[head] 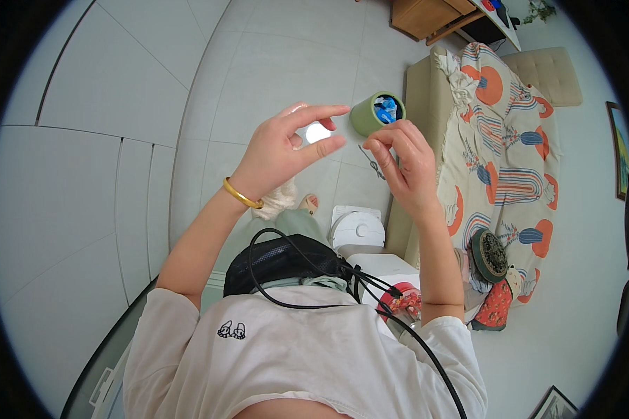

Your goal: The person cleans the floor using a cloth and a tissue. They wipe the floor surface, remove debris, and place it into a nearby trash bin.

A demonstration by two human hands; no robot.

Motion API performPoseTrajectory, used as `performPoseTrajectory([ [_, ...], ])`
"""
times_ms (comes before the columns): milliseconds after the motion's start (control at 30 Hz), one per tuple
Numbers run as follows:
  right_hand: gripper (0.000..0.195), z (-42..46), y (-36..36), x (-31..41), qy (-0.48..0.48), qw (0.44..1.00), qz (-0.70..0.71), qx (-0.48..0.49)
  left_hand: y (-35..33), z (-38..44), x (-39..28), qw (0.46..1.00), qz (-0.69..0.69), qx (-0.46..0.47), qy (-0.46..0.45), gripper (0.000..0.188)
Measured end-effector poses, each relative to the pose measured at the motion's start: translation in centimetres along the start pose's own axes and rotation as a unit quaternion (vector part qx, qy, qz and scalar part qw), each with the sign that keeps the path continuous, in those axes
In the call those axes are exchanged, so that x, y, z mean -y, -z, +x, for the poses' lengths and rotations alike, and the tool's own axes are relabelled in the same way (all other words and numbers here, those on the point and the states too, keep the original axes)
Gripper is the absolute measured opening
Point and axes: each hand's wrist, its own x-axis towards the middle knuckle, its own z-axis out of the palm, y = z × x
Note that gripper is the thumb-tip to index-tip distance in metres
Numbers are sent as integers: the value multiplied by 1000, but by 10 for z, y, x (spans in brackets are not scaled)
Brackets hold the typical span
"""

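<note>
My left hand [299,136] is raised over the floor, with a gold-coloured bangle [241,195] around its wrist. Its index finger and thumb point right with a gap between them, and nothing shows in the gap. To its right, my right hand [402,162] is bent inward, fingers curled and their tips close to the thumb; no object can be made out in it. The two hands are apart, and their skin looks shiny. Beyond them stands a green round bin [367,119] with blue and white plastic inside. A black bag [283,259] with cords lies at my waist.
A sofa [416,105] with a patterned throw [513,141] runs along the right. Below the hands are a thin cable [376,166], a white robot vacuum [357,229] and a red-lidded container [406,298]. Light cabinet panels [63,199] line the left; a wooden desk [430,18] stands at the top.
</note>
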Motion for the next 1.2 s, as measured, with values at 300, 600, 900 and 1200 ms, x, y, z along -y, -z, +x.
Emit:
performPoseTrajectory([
  [300, 4, 1, -16, 9, -47, 994, 93, 31, -6, -3, 0, 994, -4, -39, -100, 23],
  [600, 19, -5, -16, 6, -124, 965, 226, 50, -7, -2, 11, 993, -90, -40, -71, 8],
  [900, 13, -8, -8, 9, -175, 970, 135, -103, -8, 1, 8, 993, -114, 4, -31, 11],
  [1200, 18, -1, -26, 17, 10, 994, -26, -105, -12, 4, 14, 989, -143, 5, -24, 17],
])
